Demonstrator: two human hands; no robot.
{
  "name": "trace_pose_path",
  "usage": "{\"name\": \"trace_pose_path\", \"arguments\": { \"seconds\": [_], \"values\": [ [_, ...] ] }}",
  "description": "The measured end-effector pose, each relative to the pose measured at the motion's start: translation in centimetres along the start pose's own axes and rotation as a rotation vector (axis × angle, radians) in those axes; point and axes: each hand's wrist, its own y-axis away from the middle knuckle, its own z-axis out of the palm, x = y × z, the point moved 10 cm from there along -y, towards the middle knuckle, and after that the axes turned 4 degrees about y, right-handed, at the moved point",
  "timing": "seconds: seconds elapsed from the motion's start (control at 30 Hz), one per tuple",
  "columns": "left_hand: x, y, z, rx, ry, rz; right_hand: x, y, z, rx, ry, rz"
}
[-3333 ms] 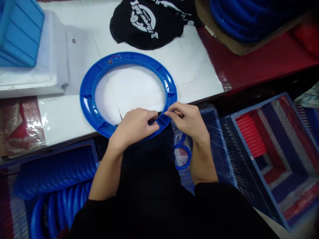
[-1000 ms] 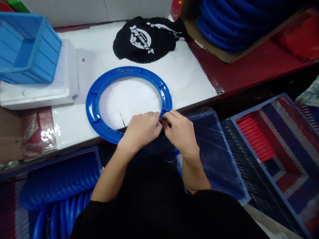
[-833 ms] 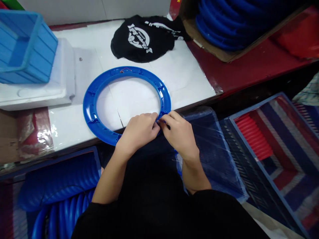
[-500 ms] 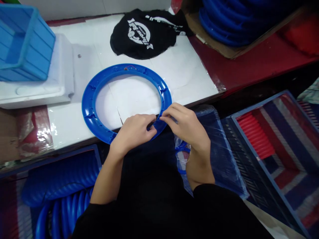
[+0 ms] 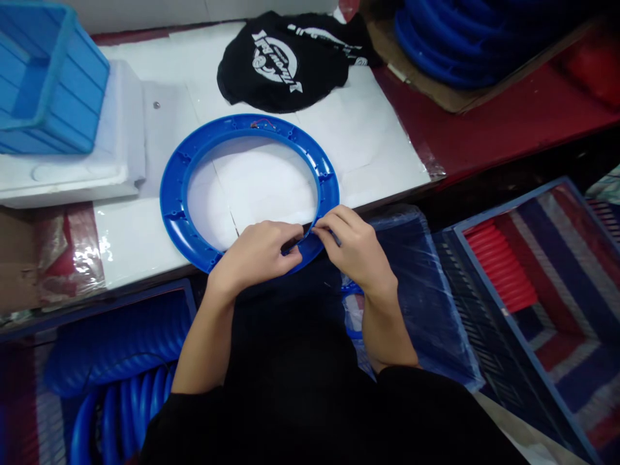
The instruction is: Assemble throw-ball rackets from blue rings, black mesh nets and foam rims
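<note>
A blue plastic ring lies at the table's front edge, its hollow, ribbed side facing up. A small part with a reddish wire sits in its far side. My left hand is closed around the near rim, thumb outside and fingers toward the inner edge. On the near right part of the ring, my right hand pinches with thumb and forefinger at the inner edge. Whatever lies between those fingertips is too small to make out.
A black printed cloth lies behind the ring. At left, a light blue bin stands on white foam. Blue rings fill a carton at back right. Crates with blue rings and red rings flank me below the table.
The ring appears slightly higher and farther right in view, partly with a small camera shift. Both hands keep their places on it, the right still pinching.
</note>
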Motion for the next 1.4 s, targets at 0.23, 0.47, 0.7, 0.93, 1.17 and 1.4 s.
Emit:
{"name": "trace_pose_path", "arguments": {
  "seconds": [0.23,0.47,0.7,0.93,1.17,1.4],
  "values": [
    [0.6,0.5,0.1,-0.052,-0.09,-0.066,-1.0,0.7,0.4,0.037,0.064,0.082],
    [0.8,0.3,0.8,0.038,-0.076,-0.063,-1.4,1.4,0.4,-0.005,-0.045,0.056],
    [0.7,0.7,0.6,0.037,0.002,-0.014,-0.7,0.3,-2.1,0.054,-0.105,-0.073],
    [0.4,0.8,0.4,0.031,-0.019,0.022,-0.5,-0.3,-0.7,0.066,-0.039,-0.082],
    [1.2,0.8,0.2,0.006,-0.125,-0.001,-0.8,1.2,0.0,0.119,0.08,0.056],
    [1.1,-0.4,0.7,0.051,-0.052,-0.05,-1.0,1.6,-0.2,0.088,0.14,0.182]
  ]
}}
